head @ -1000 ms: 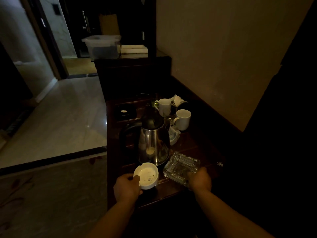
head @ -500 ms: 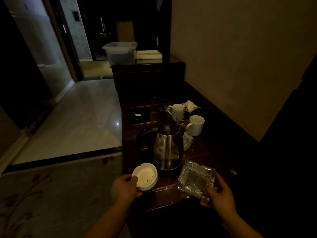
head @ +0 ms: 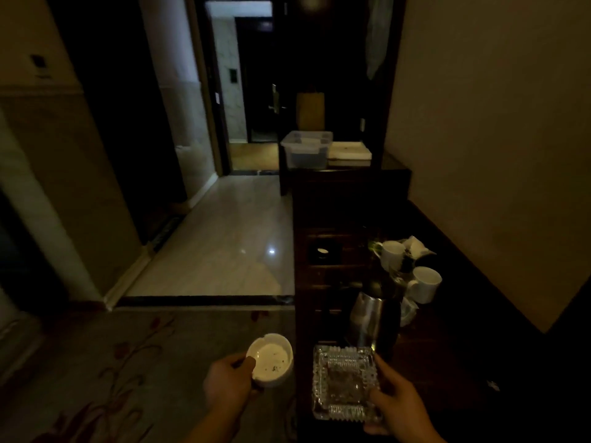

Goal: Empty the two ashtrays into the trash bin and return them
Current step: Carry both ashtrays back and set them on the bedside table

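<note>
The left hand (head: 228, 383) gripped the round white ashtray (head: 271, 359) left of the kettle (head: 374, 321), off the tabletop (head: 447, 362); the right hand (head: 398, 402) clasped the square glass ashtray (head: 345, 380) before the kettle.

— What stands on the dark wooden counter (head: 447, 362)?

— A steel kettle (head: 372, 318) near its front edge, with two white mugs (head: 425, 284) behind it toward the right edge, by the wall. Something white and crumpled lies just past the farther mug; I cannot tell what it is.

— And further back?

— A clear plastic box (head: 306, 149) on the far end of a taller cabinet (head: 351, 193), with a flat white tray (head: 350, 151) just beside it.

— The floor?

— Flower-patterned carpet (head: 112, 372) along the counter's left edge, then glossy pale tile (head: 224, 244) running to a doorway.
</note>
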